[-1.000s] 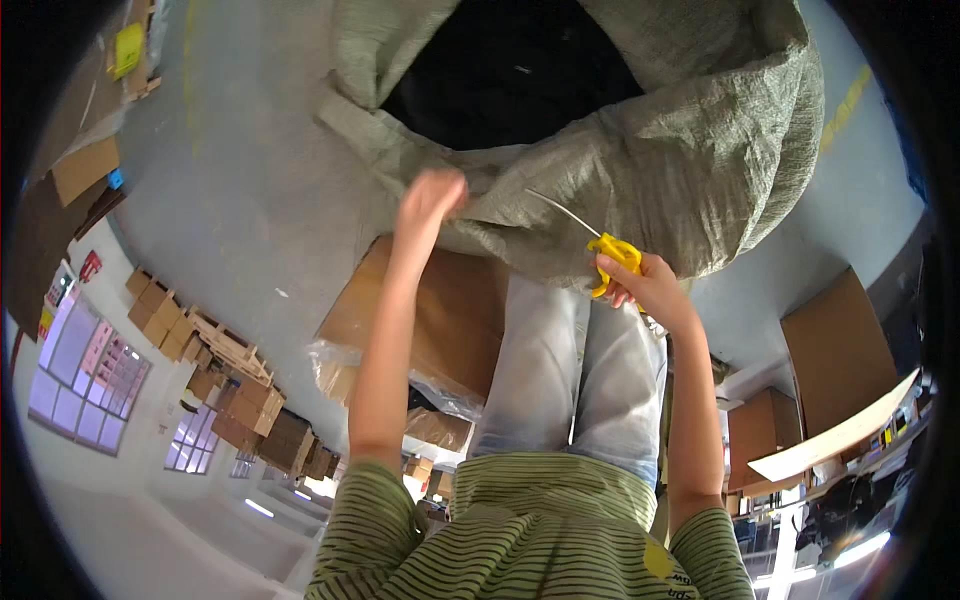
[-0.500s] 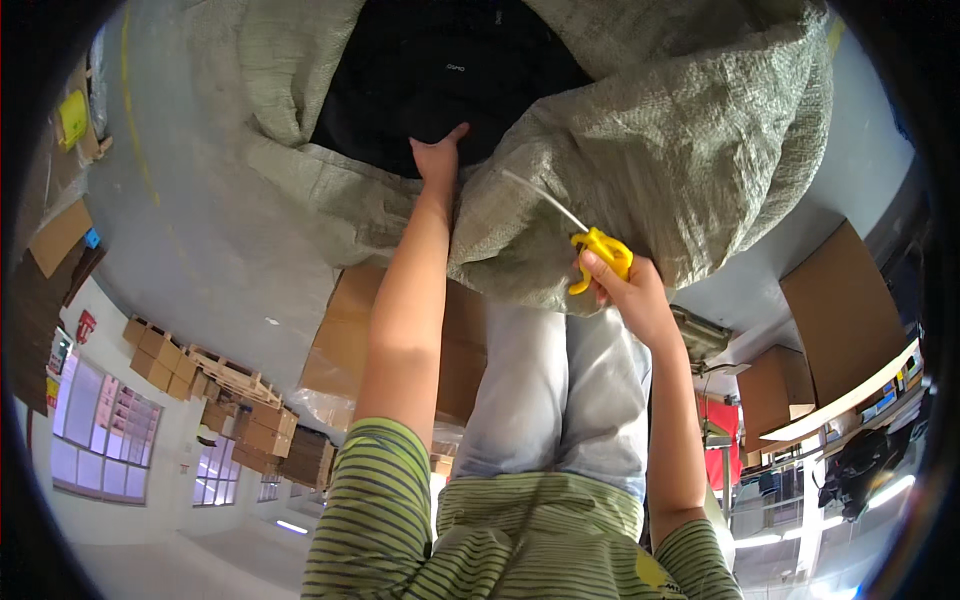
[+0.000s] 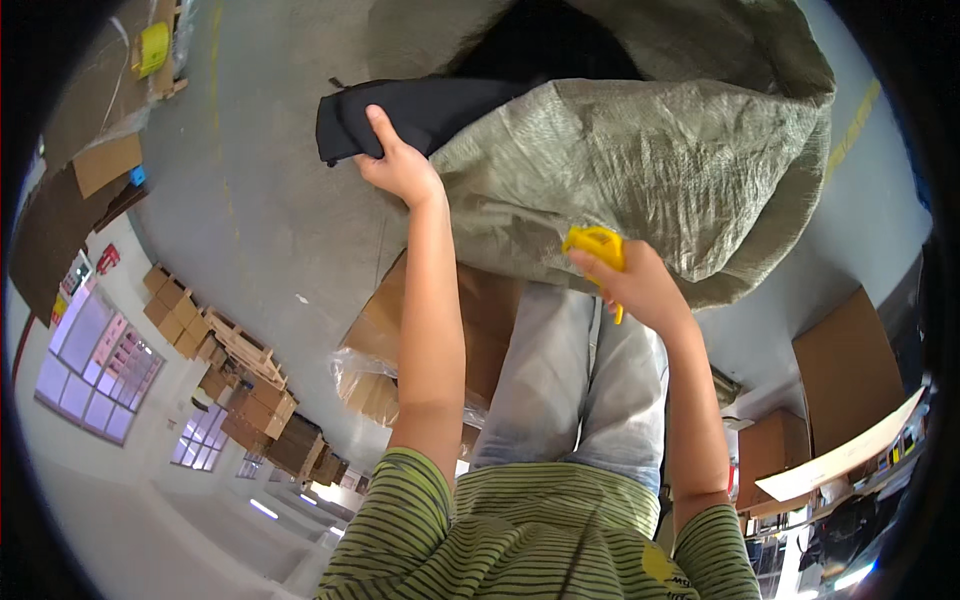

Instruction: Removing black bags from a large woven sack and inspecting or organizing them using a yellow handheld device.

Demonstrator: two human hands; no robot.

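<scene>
The left hand [image 3: 400,170] grips a black item [image 3: 430,110] near its squared-off end, the thumb laid along the top and the other fingers out of sight, presumably beneath. That hold seems chosen to bear the free end from below while the thumb keeps it from sliding. The item juts leftward beyond the rim of a grey-green woven sack [image 3: 640,170], with the floor [image 3: 290,200] below it; its other end runs into the sack's mouth, where the front fold hides part of it. The dark contents [image 3: 550,40] deeper in the mouth look much alike, so where one thing ends and the next begins cannot be told.

The right hand [image 3: 640,285] has its fingers closed round a yellow tool [image 3: 598,245] (somewhat blurred, so its exact kind is unclear), with a narrow yellow part poking out below the grip. It is held in front of the sack's near side, well apart from the black item, probably to keep it ready without getting in the left hand's way.

The sack slumps in front of the person's jeans [image 3: 540,390], its mouth within arm's reach. A cardboard box [image 3: 495,320] sits just left of the legs, partly behind the left forearm.
</scene>
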